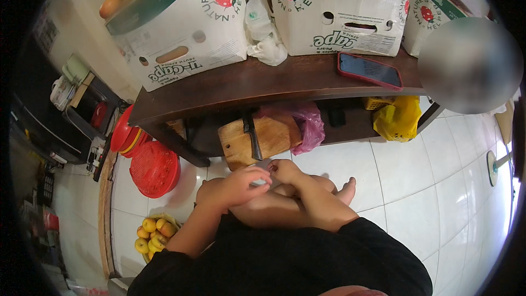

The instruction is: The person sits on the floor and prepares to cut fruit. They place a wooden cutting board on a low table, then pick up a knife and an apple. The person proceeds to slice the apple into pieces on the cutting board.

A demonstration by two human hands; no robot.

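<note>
Both my hands are over my crossed legs, in front of a dark wooden table. My left hand [251, 184] is curved, with a small pale patch showing between thumb and fingers; whether it holds something is unclear. Close on its right, my right hand [283, 170] has its fingers bent together, and I cannot tell if anything is between them. Just beyond them, a wooden cutting board [271, 137] sticks out from the table's lower shelf, a dark-handled knife [254, 139] lying across it. A pink plastic bag [312, 127] lies beside the board.
Fruit cartons [185, 28] and a phone [370, 70] stand or lie on the dark wooden table [246, 78]. A yellow bag [398, 119] sits on the lower shelf at right. Red plastic baskets [155, 168] and a basket of yellow apples [158, 230] are on the tiled floor at left.
</note>
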